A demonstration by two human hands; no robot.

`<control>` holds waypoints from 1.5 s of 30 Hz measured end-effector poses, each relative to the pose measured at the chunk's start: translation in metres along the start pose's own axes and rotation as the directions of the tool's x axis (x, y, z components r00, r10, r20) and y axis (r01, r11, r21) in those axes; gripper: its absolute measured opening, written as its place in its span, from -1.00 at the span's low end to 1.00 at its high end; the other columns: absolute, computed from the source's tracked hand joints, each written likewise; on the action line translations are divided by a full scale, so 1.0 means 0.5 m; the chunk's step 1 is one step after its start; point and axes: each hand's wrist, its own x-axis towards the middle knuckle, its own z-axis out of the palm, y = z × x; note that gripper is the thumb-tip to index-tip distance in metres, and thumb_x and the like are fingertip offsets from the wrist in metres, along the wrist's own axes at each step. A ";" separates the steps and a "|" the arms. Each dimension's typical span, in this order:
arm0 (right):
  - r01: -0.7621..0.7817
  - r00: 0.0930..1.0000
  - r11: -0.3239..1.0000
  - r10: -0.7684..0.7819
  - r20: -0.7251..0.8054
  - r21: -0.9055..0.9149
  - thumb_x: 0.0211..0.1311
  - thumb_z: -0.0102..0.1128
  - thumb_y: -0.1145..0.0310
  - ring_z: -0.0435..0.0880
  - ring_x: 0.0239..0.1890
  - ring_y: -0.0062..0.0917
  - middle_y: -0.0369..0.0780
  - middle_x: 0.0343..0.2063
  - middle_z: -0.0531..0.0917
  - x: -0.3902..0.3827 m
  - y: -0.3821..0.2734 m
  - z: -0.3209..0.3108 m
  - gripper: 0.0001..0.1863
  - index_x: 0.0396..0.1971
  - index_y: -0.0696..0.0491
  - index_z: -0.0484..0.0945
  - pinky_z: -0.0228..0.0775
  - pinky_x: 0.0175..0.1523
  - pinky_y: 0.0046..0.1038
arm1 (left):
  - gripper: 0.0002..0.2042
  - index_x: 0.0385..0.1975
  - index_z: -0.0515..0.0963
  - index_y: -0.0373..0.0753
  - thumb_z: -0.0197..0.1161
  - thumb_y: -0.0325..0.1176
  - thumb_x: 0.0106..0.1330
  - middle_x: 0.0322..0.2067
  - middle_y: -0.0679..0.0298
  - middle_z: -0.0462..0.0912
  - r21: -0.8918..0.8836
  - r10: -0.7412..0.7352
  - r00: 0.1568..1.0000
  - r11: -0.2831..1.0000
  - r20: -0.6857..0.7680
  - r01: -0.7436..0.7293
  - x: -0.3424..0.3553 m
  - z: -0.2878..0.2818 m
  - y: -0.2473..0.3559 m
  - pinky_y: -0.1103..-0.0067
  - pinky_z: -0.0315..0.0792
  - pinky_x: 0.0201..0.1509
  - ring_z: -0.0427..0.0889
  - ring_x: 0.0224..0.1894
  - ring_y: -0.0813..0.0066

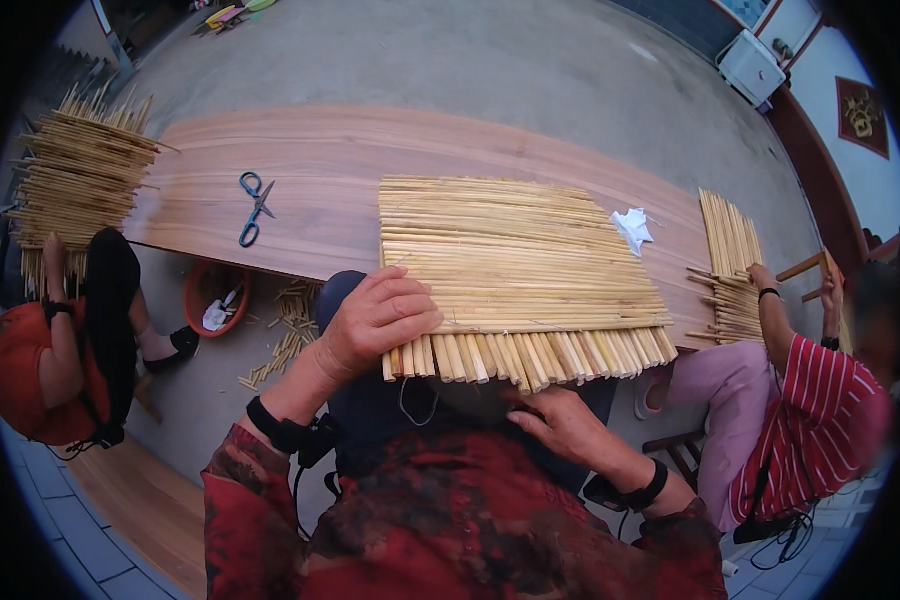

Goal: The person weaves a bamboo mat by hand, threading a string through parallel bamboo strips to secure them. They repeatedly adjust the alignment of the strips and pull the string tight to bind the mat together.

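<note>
A mat of straw-coloured reed stalks (500, 240) lies before me, its long stalks running left to right. Along its near edge, a row of short cut stalks (520, 357) sits crosswise with ends toward me. My left hand (385, 312) grips the mat's left near corner, fingers bent over the top. Just below the short stalks is my right hand (568, 428), its fingers curled and partly hidden under the stalk ends; whatever it holds does not show. A thin pale thread (419, 412) hangs in a loop below the left part of the mat.
Blue-handled scissors (254, 210) lie partly spread on the wooden table (310, 150). White crumpled paper (632, 230) is right of the mat. Below stand an orange basin (232, 312) and scattered stalk pieces (288, 335). Co-workers sit left and right with reed bundles (80, 185).
</note>
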 end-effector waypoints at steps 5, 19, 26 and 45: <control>0.315 0.942 0.942 -0.325 -0.078 -0.119 0.18 0.32 0.45 0.64 -0.32 -0.32 -0.18 -0.42 0.63 -0.003 -0.132 -0.106 -0.88 -0.27 0.07 0.65 0.47 -0.25 -0.37 | -0.77 -0.27 0.62 -0.19 0.24 -0.42 0.03 -0.23 0.32 0.64 0.108 0.010 0.999 0.994 0.041 -0.015 -0.004 -0.023 0.025 0.32 0.46 0.09 0.63 -0.10 0.34; 0.408 0.905 0.832 -0.422 0.050 -0.376 0.11 0.32 0.42 0.58 -0.39 -0.26 -0.18 -0.49 0.53 0.225 -0.078 -0.043 -0.90 -0.43 0.08 0.57 0.48 -0.30 -0.32 | -0.73 -0.26 0.59 -0.36 0.26 -0.48 -0.03 -0.19 0.13 0.64 -0.079 0.034 0.997 0.996 -0.071 -0.039 -0.051 0.020 0.020 0.36 0.56 -0.02 0.65 -0.13 0.20; 0.519 0.847 0.819 -0.532 0.015 -0.246 0.11 0.30 0.49 0.55 -0.43 -0.28 -0.18 -0.50 0.50 0.248 -0.089 -0.044 -0.93 -0.44 0.10 0.57 0.42 -0.36 -0.35 | -0.76 -0.27 0.59 -0.35 0.27 -0.48 0.02 -0.19 0.13 0.66 -0.060 -0.006 0.996 0.998 -0.090 0.001 -0.058 0.014 0.014 0.36 0.58 -0.03 0.67 -0.14 0.18; 0.181 0.974 0.621 -0.222 -0.050 0.763 0.49 -0.01 0.29 0.72 -0.17 -0.41 -0.20 -0.33 0.65 0.274 -0.238 -0.161 -0.80 -0.25 0.12 0.46 0.61 -0.04 -0.38 | -0.77 -0.27 0.57 -0.36 0.23 -0.46 0.05 -0.19 0.13 0.66 0.015 0.031 0.997 0.999 -0.071 -0.030 -0.079 -0.014 0.005 0.37 0.57 0.00 0.66 -0.12 0.20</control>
